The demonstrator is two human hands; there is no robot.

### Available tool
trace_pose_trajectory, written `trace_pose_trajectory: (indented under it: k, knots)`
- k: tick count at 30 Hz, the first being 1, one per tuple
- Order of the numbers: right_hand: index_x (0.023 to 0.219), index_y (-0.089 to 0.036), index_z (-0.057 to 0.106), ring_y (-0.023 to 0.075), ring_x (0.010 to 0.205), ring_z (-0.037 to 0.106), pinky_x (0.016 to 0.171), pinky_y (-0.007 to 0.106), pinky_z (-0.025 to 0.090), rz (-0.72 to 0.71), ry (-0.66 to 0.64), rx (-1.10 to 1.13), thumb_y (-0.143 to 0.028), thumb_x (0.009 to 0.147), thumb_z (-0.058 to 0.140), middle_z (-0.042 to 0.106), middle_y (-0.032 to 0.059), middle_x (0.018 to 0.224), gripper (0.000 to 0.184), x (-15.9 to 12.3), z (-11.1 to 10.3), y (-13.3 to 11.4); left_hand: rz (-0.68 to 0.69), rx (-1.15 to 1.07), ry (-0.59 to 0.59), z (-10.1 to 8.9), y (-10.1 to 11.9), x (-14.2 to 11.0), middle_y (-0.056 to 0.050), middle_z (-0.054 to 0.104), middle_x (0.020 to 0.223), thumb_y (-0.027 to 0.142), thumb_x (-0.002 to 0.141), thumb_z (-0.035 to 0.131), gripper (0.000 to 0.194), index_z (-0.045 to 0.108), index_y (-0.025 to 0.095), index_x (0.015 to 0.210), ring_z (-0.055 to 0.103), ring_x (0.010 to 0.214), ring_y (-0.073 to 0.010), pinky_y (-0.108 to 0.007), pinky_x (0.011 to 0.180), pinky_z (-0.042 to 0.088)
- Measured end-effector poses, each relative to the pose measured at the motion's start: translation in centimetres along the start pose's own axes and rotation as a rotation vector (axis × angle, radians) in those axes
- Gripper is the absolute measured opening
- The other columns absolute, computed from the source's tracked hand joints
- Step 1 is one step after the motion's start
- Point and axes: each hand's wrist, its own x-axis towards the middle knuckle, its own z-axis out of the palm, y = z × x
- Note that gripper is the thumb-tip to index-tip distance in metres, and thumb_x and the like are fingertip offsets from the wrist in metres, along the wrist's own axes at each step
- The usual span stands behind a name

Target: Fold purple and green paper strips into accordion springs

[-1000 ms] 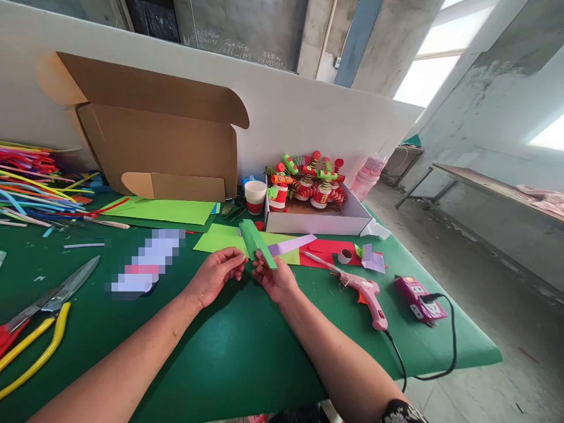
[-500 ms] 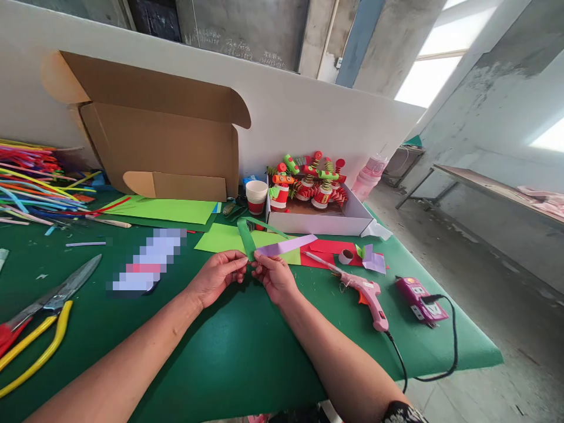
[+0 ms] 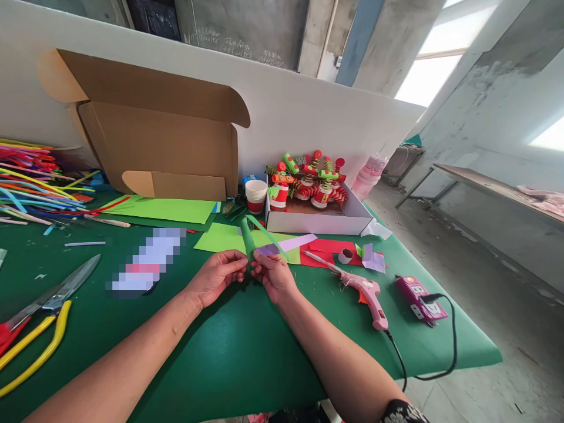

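Both my hands meet at the middle of the green table (image 3: 229,352). My left hand (image 3: 217,276) and my right hand (image 3: 274,276) each pinch the near end of a folded green paper strip (image 3: 249,236), which stands up and away from me in a narrow V. Just behind my right fingers a purple paper strip (image 3: 291,242) lies flat on light green paper (image 3: 220,238) and red paper (image 3: 328,247).
A pink glue gun (image 3: 368,294) and a pink power box (image 3: 418,298) with a black cable lie to the right. Scissors (image 3: 48,302) with yellow handles sit at left, near a pile of coloured pipe cleaners (image 3: 30,182). Behind stand an open cardboard box (image 3: 154,141), paper cups (image 3: 255,197) and a white box of finished crafts (image 3: 315,205).
The green strip, held flat and tilted a second ago, has been folded into a narrower upright V between my fingers. My hands have stayed in nearly the same place.
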Motion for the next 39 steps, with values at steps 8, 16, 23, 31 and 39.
trace_pose_trajectory:
  k: [8, 16, 23, 31, 39]
  knots:
    - [0.060, -0.018, 0.066, 0.0091, 0.048, 0.045, 0.052, 0.025, 0.041, -0.173, -0.016, -0.132, -0.036, 0.053, 0.084, 0.061, -0.0018, 0.054, 0.026, -0.29, 0.03, 0.22, -0.160, -0.065, -0.015, -0.41, -0.01, 0.24, -0.001, 0.059, 0.053, 0.026, 0.049, 0.089, 0.029, 0.069, 0.013, 0.066, 0.048, 0.049, -0.0092, -0.023, 0.047, 0.039]
    - [0.057, -0.017, 0.063, 0.0073, 0.045, 0.041, 0.047, 0.023, 0.037, -0.141, -0.006, -0.065, -0.036, 0.043, 0.089, 0.058, -0.0025, 0.050, 0.035, -0.40, 0.16, -0.10, -0.128, 0.008, -0.058, -0.55, 0.14, 0.21, -0.002, 0.062, 0.058, 0.027, 0.053, 0.087, 0.027, 0.070, 0.012, 0.067, 0.050, 0.052, -0.0087, -0.022, 0.050, 0.042]
    - [0.059, -0.016, 0.065, 0.0067, 0.045, 0.042, 0.050, 0.023, 0.039, -0.102, 0.052, -0.036, -0.031, 0.047, 0.086, 0.058, -0.0026, 0.050, 0.029, -0.17, 0.22, -0.01, -0.002, 0.195, -0.032, -0.27, 0.37, -0.20, 0.000, 0.060, 0.062, 0.043, 0.063, 0.081, 0.032, 0.064, 0.017, 0.069, 0.052, 0.057, -0.0112, -0.023, 0.052, 0.043]
    - [0.061, -0.018, 0.064, 0.0085, 0.048, 0.041, 0.050, 0.025, 0.034, -0.190, -0.024, -0.129, -0.037, 0.054, 0.080, 0.056, -0.0031, 0.052, 0.026, -0.24, 0.22, 0.40, 0.146, 0.287, 0.002, 0.07, 0.00, -0.14, 0.002, 0.056, 0.054, 0.041, 0.061, 0.079, 0.029, 0.062, 0.017, 0.057, 0.045, 0.051, -0.0103, -0.023, 0.050, 0.038]
    - [0.062, -0.018, 0.065, 0.0112, 0.048, 0.045, 0.048, 0.026, 0.035, -0.150, -0.087, -0.204, -0.048, 0.056, 0.078, 0.057, -0.0012, 0.051, 0.033, -0.36, 0.12, 0.45, 0.064, 0.172, -0.021, -0.06, 0.25, -0.11, 0.004, 0.056, 0.060, 0.044, 0.058, 0.083, 0.039, 0.059, 0.018, 0.074, 0.047, 0.050, -0.0094, -0.022, 0.048, 0.038]
